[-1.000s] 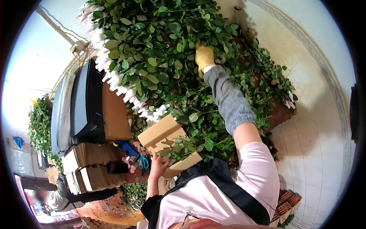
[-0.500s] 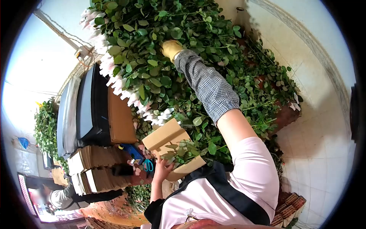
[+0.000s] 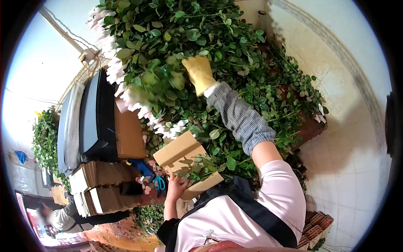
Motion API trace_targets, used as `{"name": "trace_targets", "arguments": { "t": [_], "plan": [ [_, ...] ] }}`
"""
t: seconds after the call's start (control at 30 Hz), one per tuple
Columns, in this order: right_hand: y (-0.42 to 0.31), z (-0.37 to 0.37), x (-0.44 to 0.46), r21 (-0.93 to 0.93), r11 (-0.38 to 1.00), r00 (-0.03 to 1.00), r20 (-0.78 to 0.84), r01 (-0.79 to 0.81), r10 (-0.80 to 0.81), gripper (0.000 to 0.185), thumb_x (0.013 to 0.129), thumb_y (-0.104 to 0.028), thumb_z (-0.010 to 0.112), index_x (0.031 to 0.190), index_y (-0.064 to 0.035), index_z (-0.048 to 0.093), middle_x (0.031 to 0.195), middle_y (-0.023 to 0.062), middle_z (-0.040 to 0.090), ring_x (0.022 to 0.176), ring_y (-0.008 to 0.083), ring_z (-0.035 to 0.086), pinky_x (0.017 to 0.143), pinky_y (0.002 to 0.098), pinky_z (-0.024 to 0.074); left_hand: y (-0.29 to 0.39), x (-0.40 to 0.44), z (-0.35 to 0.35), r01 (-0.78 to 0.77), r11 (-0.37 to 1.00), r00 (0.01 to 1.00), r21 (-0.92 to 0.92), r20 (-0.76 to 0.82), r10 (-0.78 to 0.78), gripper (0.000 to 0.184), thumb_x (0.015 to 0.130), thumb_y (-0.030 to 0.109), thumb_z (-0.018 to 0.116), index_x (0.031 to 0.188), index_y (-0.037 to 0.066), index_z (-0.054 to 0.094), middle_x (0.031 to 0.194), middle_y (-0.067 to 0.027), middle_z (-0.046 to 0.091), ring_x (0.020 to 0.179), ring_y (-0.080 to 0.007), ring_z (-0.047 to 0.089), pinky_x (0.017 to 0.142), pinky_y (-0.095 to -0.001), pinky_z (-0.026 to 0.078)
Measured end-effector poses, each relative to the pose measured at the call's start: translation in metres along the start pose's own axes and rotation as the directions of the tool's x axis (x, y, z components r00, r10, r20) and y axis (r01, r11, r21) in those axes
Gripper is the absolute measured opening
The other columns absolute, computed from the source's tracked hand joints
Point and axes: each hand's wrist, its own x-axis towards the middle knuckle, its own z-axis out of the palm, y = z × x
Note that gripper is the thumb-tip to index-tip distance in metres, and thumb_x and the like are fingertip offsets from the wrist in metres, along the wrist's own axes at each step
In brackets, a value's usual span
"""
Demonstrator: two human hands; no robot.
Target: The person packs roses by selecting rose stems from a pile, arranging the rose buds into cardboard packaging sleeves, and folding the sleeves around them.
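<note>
My right hand (image 3: 198,74), in a yellow glove and checked sleeve cover, is closed over the pile of leafy rose stems (image 3: 226,54). Blurred leaves (image 3: 161,80) move beside the fist, apparently on a rose stem in its grip; the stem itself is mostly hidden. White-wrapped rose heads (image 3: 145,112) line the left side of the pile. Close to my body, my bare left hand (image 3: 176,185) grips the lower left edge of a folded cardboard sheet (image 3: 178,149). A few leafy stems (image 3: 197,168) lie inside the fold, near the fingers.
Blue-handled scissors (image 3: 159,183) and a blue tape dispenser (image 3: 145,170) lie left of the cardboard. Stacked folded cardboard (image 3: 103,180) and a black-sided stack (image 3: 98,117) stand farther left. Another person (image 3: 65,218) is at the lower left. A bottle (image 3: 261,20) stands behind the pile.
My right hand has lifted out of the leaves and shifted slightly right and toward me. Leaves beside it are now in motion. My left hand stays at the cardboard.
</note>
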Motion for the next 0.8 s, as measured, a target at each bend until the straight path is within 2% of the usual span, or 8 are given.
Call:
{"name": "trace_targets", "arguments": {
  "t": [0.1, 0.27, 0.4, 0.47, 0.53, 0.6, 0.77, 0.8],
  "plan": [
    [0.015, -0.004, -0.025, -0.028, 0.984, 0.956, -0.234, 0.175, -0.176, 0.012, 0.076, -0.009, 0.067, 0.086, -0.0133, 0.07, 0.081, 0.0033, 0.066, 0.084, 0.0243, 0.066, 0.081, 0.0406, 0.0511, -0.002, -0.001, -0.002, -0.01, 0.999, 1.0, -0.043, 0.004, 0.01, 0.041, 0.081, 0.007, 0.076, 0.119, -0.002, 0.065, 0.126, -0.0202, 0.057, 0.106, -0.0366, 0.064, 0.089, -0.0405, 0.053],
    [0.026, -0.056, -0.054, 0.005, 0.934, 0.91, -0.227, 0.358, -0.347, 0.022, 0.083, -0.006, 0.063, 0.101, -0.0158, 0.071, 0.099, -0.0001, 0.072, 0.092, 0.0211, 0.067, 0.089, 0.0373, 0.051, 0.012, 0.002, -0.006, -0.062, 0.997, 0.997, -0.035, -0.04, 0.061, 0.038, 0.08, 0.011, 0.077, 0.115, -0.002, 0.067, 0.119, -0.0221, 0.061, 0.108, -0.0401, 0.06, 0.091, -0.0422, 0.052],
    [-0.04, -0.1, -0.069, 0.05, 0.878, 0.877, -0.094, 0.477, -0.471, 0.013, 0.092, -0.013, 0.058, 0.099, -0.014, 0.07, 0.084, 0.0058, 0.068, 0.083, 0.0221, 0.068, 0.093, 0.0373, 0.0512, 0.006, 0.0, -0.001, 0.055, 0.995, 0.998, -0.078, -0.015, -0.056, 0.036, 0.08, 0.012, 0.077, 0.11, -0.004, 0.067, 0.11, -0.0243, 0.064, 0.105, -0.0413, 0.06, 0.091, -0.0453, 0.05],
    [-0.047, -0.072, -0.062, -0.301, 0.867, 0.916, 0.069, 0.397, -0.395, 0.003, 0.089, -0.013, 0.061, 0.09, -0.0141, 0.064, 0.072, 0.0013, 0.061, 0.075, 0.0184, 0.063, 0.079, 0.0334, 0.0525, 0.0, 0.001, -0.001, -0.014, 0.999, 1.0, -0.039, -0.023, 0.013, 0.036, 0.08, 0.012, 0.076, 0.111, -0.004, 0.066, 0.112, -0.024, 0.063, 0.106, -0.0416, 0.059, 0.092, -0.0453, 0.05],
    [-0.032, -0.031, -0.051, -0.314, 0.873, 0.923, 0.217, 0.374, -0.317, 0.006, 0.086, -0.01, 0.061, 0.089, -0.0155, 0.063, 0.07, 0.0012, 0.059, 0.074, 0.0184, 0.062, 0.075, 0.0346, 0.052, 0.003, 0.0, -0.004, -0.033, 0.999, 0.999, 0.009, -0.009, 0.033, 0.038, 0.08, 0.012, 0.076, 0.114, -0.002, 0.066, 0.121, -0.0246, 0.059, 0.109, -0.0437, 0.058, 0.093, -0.0456, 0.049],
    [-0.038, -0.048, -0.065, -0.152, 0.904, 0.909, -0.064, 0.4, -0.412, 0.008, 0.08, -0.01, 0.063, 0.083, -0.0168, 0.064, 0.066, 0.0017, 0.057, 0.069, 0.0198, 0.061, 0.066, 0.0355, 0.0512, 0.007, 0.0, -0.005, -0.097, 0.995, 0.993, -0.033, -0.07, 0.095, 0.039, 0.078, 0.013, 0.075, 0.114, -0.002, 0.066, 0.122, -0.0263, 0.056, 0.108, -0.0454, 0.057, 0.092, -0.0472, 0.05],
    [-0.022, -0.077, -0.108, 0.213, 0.868, 0.89, -0.013, 0.448, -0.456, 0.013, 0.08, -0.008, 0.069, 0.091, -0.0154, 0.071, 0.073, 0.0025, 0.066, 0.066, 0.0209, 0.062, 0.063, 0.0362, 0.0521, -0.011, -0.003, 0.005, -0.04, 0.999, 0.997, -0.014, -0.067, 0.039, 0.048, 0.078, 0.018, 0.079, 0.118, -0.002, 0.063, 0.117, -0.0237, 0.056, 0.105, -0.0438, 0.059, 0.088, -0.0449, 0.052],
    [-0.015, -0.088, -0.115, 0.251, 0.828, 0.865, -0.14, 0.502, -0.482, 0.009, 0.083, -0.006, 0.07, 0.087, -0.0141, 0.071, 0.069, 0.0018, 0.064, 0.06, 0.0196, 0.06, 0.059, 0.0373, 0.0517, -0.003, -0.003, -0.001, -0.029, 0.996, 0.997, -0.084, -0.068, 0.024, 0.045, 0.078, 0.017, 0.079, 0.115, -0.002, 0.063, 0.115, -0.0231, 0.056, 0.104, -0.0433, 0.059, 0.088, -0.0443, 0.052]
  ]
}}
